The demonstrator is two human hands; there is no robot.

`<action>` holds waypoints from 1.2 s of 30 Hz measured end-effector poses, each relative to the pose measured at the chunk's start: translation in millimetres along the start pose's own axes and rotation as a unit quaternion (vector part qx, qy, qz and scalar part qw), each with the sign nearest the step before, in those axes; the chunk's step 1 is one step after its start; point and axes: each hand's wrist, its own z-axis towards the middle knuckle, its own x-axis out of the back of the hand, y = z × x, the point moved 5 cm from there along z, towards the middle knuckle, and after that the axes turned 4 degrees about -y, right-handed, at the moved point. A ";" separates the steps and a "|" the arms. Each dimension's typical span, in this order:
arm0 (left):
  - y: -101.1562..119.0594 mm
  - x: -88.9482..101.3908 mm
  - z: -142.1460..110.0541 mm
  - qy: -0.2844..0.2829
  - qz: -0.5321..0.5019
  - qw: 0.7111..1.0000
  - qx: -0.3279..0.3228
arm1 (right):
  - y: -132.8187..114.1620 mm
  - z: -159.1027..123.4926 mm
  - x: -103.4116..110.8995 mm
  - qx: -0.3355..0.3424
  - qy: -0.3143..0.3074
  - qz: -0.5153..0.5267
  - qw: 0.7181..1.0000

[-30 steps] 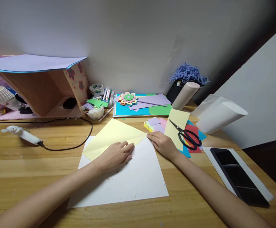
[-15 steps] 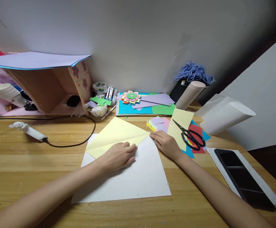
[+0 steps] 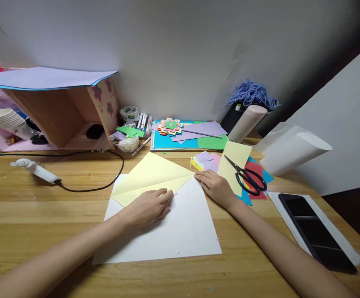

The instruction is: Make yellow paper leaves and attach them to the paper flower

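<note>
A pale yellow sheet of paper (image 3: 150,171) with a long crease lies folded over a white sheet (image 3: 180,236) on the wooden table. My left hand (image 3: 149,207) rests on the lower folded edge of the yellow paper, fingers curled together; the palm side is hidden. At the yellow paper's right-hand corner, my right hand (image 3: 212,185) presses the tip with its fingers close together. Small pink marks (image 3: 175,193) show on the white sheet beside my left fingertips.
Black-handled scissors (image 3: 250,180) lie on coloured paper to the right. Beyond them are a phone (image 3: 316,231) and a rolled white sheet (image 3: 298,153). A corded white device (image 3: 37,170) lies left. Behind stand an open box (image 3: 65,111), a paper flower (image 3: 170,126) and markers (image 3: 143,121).
My left hand has slid a little left along the folded edge, uncovering the pink marks. My right hand stays at the corner. The whole view has shifted slightly.
</note>
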 end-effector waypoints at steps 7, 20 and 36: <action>0.2 -7.6 -20.2 0.018 -0.019 1.000 -0.012 | 0.3 0.2 -0.1 0.002 0.003 0.004 1.000; 3.0 -21.5 -67.2 0.085 0.030 0.996 0.015 | 1.2 -1.3 -1.4 -0.002 -0.001 -0.005 1.000; 21.6 -20.0 -99.7 0.137 0.173 0.975 -0.012 | -0.1 -2.3 -1.9 0.010 0.004 -0.024 1.000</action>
